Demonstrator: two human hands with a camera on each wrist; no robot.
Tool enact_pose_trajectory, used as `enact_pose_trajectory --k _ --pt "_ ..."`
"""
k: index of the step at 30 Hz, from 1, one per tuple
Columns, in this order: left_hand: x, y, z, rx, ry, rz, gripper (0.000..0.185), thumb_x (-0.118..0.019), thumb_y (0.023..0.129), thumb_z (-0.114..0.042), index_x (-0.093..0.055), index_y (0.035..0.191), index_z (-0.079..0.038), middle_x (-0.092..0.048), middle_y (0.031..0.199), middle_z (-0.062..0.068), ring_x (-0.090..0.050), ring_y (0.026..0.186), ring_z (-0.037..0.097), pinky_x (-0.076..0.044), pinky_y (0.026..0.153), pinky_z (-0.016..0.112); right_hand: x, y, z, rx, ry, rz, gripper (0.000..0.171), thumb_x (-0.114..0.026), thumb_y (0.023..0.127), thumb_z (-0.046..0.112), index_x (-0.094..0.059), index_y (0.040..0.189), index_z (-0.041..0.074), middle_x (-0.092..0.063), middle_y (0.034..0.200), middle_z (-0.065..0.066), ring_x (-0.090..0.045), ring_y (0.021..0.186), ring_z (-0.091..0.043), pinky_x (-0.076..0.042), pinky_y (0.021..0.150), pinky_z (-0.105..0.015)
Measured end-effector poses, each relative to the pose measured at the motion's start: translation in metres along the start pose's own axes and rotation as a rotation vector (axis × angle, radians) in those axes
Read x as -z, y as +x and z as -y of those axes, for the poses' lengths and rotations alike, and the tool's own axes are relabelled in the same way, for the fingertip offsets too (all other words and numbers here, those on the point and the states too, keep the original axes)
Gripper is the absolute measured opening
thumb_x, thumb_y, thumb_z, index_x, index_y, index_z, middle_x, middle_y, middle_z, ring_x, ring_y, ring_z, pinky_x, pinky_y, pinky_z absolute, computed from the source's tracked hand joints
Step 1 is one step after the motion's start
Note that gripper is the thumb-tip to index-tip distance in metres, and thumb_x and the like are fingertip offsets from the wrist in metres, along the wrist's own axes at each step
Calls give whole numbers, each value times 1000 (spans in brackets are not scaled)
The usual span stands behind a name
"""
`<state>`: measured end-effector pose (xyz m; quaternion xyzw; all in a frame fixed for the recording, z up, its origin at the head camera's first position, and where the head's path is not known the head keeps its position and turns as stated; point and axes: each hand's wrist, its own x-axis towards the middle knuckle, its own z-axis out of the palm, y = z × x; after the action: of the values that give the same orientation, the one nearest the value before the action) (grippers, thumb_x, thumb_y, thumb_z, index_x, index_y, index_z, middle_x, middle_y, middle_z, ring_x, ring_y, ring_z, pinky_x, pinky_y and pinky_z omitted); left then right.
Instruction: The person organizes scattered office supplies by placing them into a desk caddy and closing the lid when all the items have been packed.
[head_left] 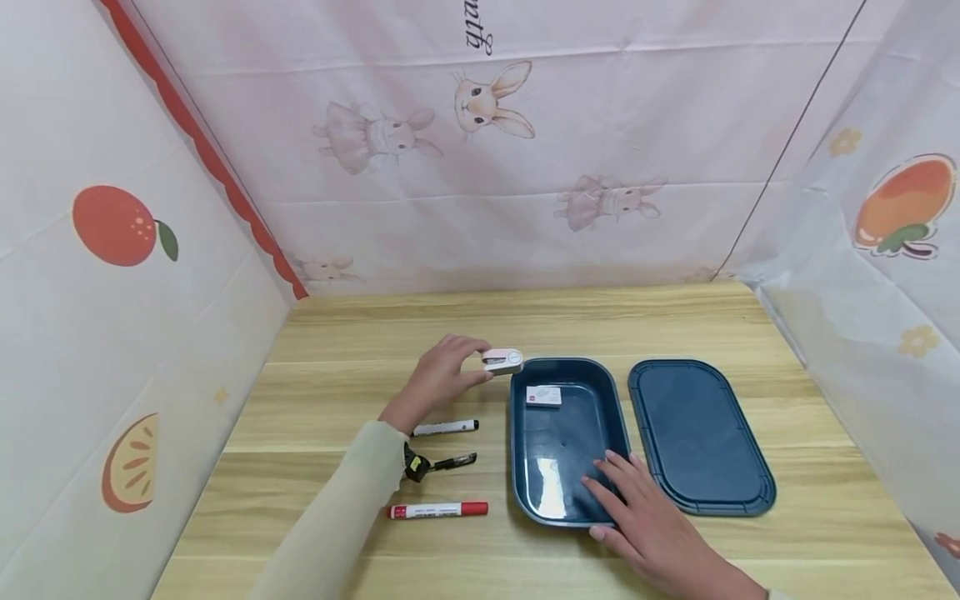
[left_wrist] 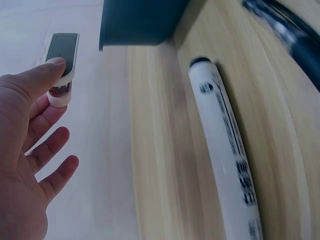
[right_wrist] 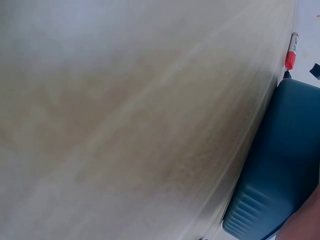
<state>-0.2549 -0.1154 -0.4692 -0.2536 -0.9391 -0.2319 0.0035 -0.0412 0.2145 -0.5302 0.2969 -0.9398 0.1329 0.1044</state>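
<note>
In the head view, my left hand (head_left: 438, 379) pinches a small white and pink stapler (head_left: 502, 361) between thumb and fingers, at the far left corner of a dark blue plastic box (head_left: 516, 450). The left wrist view shows the thumb on the stapler's (left_wrist: 62, 50) grey face, with the other fingers spread. A small white carton (head_left: 543, 396) lies inside the box at its far end. My right hand (head_left: 648, 521) rests over the near right corner of the box, fingers extended over the interior and thumb at the near rim.
Left of the box lie a white marker (head_left: 446, 427), a black pen (head_left: 455, 462) and a red-capped marker (head_left: 438, 510). The blue lid (head_left: 701, 437) lies flat to the right. Printed cloth walls (head_left: 480, 233) enclose the wooden tabletop (head_left: 360, 333) at the back and sides.
</note>
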Motion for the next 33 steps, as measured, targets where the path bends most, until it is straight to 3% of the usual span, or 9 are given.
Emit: enact_pose_trajectory --k 19,24,33 --pt "-20 23 -48 -126 91 32 42 -69 94 -47 -65 131 -28 -65 135 -7 -50 119 17 -37 110 44 1 1 -1 -12 -4 34 53 -54 101 51 -53 146 23 -46 154 -5 -28 149 -25 10 125 -29" --pt "-26 25 -56 -157 123 13 42 -68 94 -48 -65 131 -28 -66 132 -8 -49 115 16 -36 109 45 1 1 -1 -7 -15 36 52 -53 102 50 -52 147 25 -46 154 -4 -28 149 -25 9 125 -29" --pt "-38 29 -69 -189 211 60 42 -65 95 -51 -65 132 -30 -66 133 -9 -48 117 16 -31 113 46 1 1 -1 -12 2 57 53 -52 102 51 -51 148 26 -45 155 -3 -26 150 -24 11 124 -29"
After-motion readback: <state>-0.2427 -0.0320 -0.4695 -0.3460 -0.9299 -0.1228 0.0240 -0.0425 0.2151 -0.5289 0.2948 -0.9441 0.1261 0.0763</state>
